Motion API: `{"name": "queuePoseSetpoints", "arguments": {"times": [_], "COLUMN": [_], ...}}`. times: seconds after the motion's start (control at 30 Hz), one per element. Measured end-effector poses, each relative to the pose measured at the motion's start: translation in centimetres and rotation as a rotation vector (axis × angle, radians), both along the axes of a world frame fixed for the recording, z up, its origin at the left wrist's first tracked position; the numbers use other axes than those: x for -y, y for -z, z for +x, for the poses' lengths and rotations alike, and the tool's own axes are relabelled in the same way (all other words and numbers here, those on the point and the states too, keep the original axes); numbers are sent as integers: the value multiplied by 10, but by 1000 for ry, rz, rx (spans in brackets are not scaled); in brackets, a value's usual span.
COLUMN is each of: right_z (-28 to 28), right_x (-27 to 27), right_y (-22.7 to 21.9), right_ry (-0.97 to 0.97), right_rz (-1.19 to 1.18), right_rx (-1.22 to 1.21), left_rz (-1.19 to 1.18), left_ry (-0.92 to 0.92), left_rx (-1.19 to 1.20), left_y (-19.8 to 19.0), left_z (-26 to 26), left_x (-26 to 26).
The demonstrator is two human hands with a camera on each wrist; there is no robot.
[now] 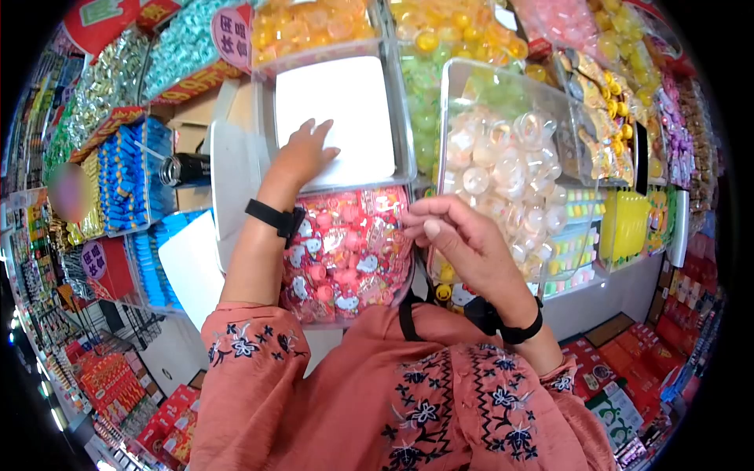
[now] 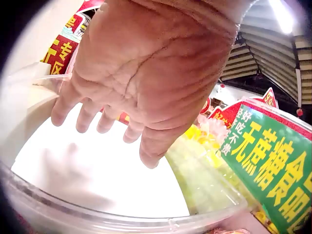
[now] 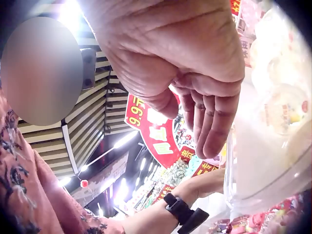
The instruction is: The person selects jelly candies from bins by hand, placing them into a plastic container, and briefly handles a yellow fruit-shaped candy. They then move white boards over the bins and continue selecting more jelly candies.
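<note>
My left hand (image 1: 305, 157) reaches over a flat white panel (image 1: 357, 102) that lies inside a clear plastic bin (image 1: 403, 118). Its fingers are spread and nearly straight, and in the left wrist view the left hand (image 2: 151, 68) casts a soft shadow on the panel. Just in front of that bin is another full of pink packaged sweets (image 1: 345, 255). Beside its right edge hovers my right hand (image 1: 475, 247), with loosely bent fingers. The right wrist view shows nothing between the fingers of the right hand (image 3: 180, 63).
At the right stands a tilted clear bin with round, pale cups (image 1: 503, 157). Orange sweets (image 1: 314, 27) fill a bin behind the panel. Blue packets (image 1: 129, 177), a black cylinder (image 1: 184, 169) and another white panel (image 1: 196, 263) are on the left.
</note>
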State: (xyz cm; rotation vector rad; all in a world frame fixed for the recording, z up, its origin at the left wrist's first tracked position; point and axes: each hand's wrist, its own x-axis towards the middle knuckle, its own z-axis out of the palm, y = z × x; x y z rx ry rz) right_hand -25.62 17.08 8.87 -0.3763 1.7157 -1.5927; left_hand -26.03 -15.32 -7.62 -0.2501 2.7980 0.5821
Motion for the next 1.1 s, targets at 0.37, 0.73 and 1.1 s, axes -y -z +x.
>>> {"name": "queuePoseSetpoints", "arguments": {"times": [0.37,0.73,1.1], "right_z": [22,49,20], "right_x": [-16,-61,-125], "right_y": [-11,-11,2], "right_ry": [8,125,367], "right_rz": [-51,-85,-60], "right_rx": [-9,-67,-221], "left_rz": [-213,-44,678], "left_ry": [24,104,-128], "left_rx": [295,288,-193], "left_y": [16,12,-169], "left_z": [-12,-10,67], "left_x": [-13,2,-72]}}
